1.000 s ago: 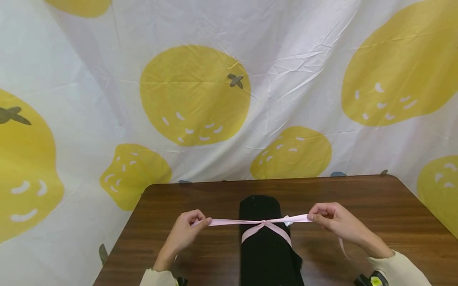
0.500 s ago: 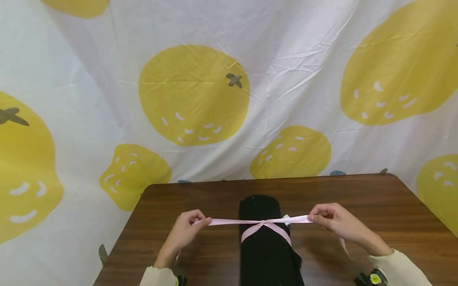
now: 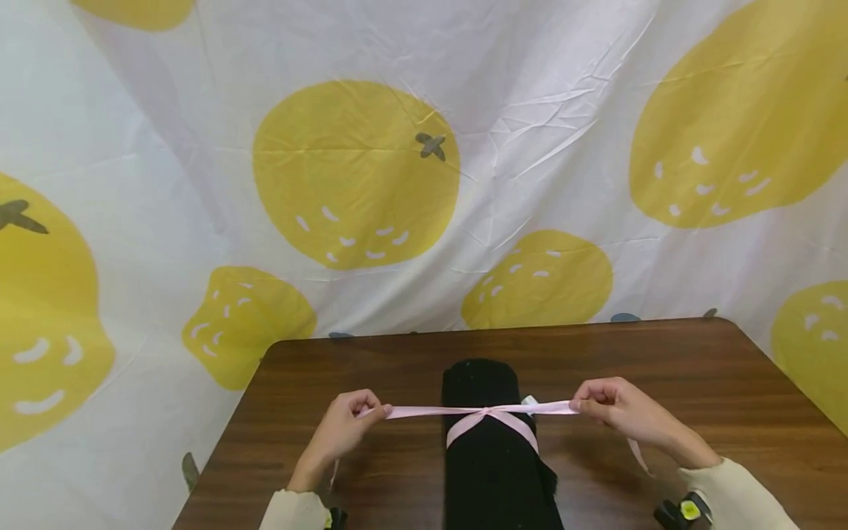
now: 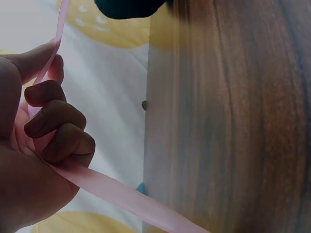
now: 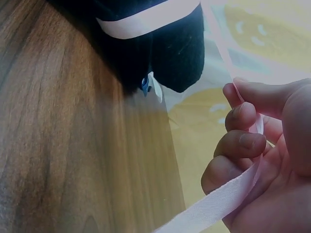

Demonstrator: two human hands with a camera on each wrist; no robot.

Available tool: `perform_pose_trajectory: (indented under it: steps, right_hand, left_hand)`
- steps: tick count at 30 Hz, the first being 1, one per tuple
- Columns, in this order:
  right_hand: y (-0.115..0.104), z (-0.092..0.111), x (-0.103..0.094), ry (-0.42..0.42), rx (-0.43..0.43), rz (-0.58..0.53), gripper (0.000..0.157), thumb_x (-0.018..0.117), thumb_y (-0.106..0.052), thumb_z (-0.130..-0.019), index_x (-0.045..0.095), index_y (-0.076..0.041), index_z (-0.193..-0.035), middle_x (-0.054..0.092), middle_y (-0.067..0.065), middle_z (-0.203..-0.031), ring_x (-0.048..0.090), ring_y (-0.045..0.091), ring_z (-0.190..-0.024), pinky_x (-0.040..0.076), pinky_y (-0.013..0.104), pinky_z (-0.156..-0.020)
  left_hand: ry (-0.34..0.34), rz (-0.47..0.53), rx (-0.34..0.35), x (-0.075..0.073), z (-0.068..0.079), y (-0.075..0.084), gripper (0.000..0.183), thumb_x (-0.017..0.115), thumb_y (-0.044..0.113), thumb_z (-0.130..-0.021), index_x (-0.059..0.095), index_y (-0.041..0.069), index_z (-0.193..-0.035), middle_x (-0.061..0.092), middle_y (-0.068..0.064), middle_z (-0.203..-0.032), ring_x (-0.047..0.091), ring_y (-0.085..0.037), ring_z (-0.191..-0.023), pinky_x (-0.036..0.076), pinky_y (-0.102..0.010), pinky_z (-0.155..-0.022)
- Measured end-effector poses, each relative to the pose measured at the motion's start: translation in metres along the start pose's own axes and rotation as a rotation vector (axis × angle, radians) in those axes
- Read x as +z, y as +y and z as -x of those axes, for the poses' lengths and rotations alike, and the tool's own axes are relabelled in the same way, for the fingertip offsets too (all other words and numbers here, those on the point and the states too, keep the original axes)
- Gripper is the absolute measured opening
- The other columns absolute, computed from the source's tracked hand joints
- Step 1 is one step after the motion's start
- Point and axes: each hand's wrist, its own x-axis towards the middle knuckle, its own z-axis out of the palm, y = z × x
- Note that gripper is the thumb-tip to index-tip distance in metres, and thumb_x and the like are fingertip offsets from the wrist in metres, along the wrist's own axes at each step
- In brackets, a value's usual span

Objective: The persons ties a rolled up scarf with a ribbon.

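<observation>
A rolled black cloth (image 3: 493, 478) lies lengthwise on the table, with a pink ribbon (image 3: 424, 411) wrapped round it and crossed in a knot on top. My left hand (image 3: 344, 427) pinches one ribbon end between thumb and forefinger, to the left of the roll. On the other side my right hand (image 3: 626, 412) pinches the opposite end. Both lengths stretch straight from the knot. In the left wrist view the ribbon (image 4: 116, 194) runs through the curled fingers and its tail hangs past the palm. The right wrist view shows the same for the other tail (image 5: 214, 206).
The brown wooden table (image 3: 371, 368) has rounded far corners. Behind it hangs a white curtain (image 3: 411, 302) printed with yellow fruit. A small white tag (image 5: 155, 86) sticks out from the roll's side. Dark wrist devices (image 3: 679, 511) sit at the sleeves.
Both hands keep their grip on the ribbon ends and stay almost in place, with the ribbon taut throughout. The head view has shifted very slightly.
</observation>
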Motion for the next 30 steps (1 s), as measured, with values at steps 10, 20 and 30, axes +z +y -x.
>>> perform_pose_trajectory:
  steps: [10, 20, 30]
  right_hand:
    - [0.010, 0.000, 0.003, -0.059, -0.009, -0.009, 0.014, 0.058, -0.011, -0.099, 0.063, 0.001, -0.092, 0.043, 0.009, -0.060, 0.039, 0.001, -0.053, 0.030, 0.023, -0.043]
    - [0.020, 0.000, 0.008, -0.094, -0.041, -0.020, 0.015, 0.057, -0.008, -0.099, 0.060, 0.003, -0.089, 0.045, 0.014, -0.059, 0.040, -0.001, -0.053, 0.028, 0.022, -0.042]
    - [0.026, 0.000, 0.012, -0.125, -0.066, -0.045, 0.014, 0.054, -0.004, -0.099, 0.058, 0.005, -0.089, 0.044, 0.020, -0.062, 0.041, 0.000, -0.055, 0.028, 0.022, -0.042]
  left_hand:
    - [-0.020, 0.000, 0.001, 0.003, 0.002, -0.007, 0.020, 0.078, 0.023, -0.086, 0.066, 0.014, -0.072, 0.039, 0.008, -0.059, 0.035, -0.002, -0.055, 0.029, -0.021, -0.052]
    - [-0.057, 0.019, -0.011, 0.006, 0.004, -0.009, 0.020, 0.077, 0.023, -0.086, 0.066, 0.011, -0.074, 0.042, 0.005, -0.061, 0.036, -0.001, -0.054, 0.030, -0.021, -0.051]
    - [-0.081, -0.021, -0.008, 0.008, 0.004, -0.015, 0.020, 0.077, 0.025, -0.086, 0.066, 0.012, -0.075, 0.043, 0.005, -0.061, 0.038, -0.004, -0.055, 0.031, -0.021, -0.051]
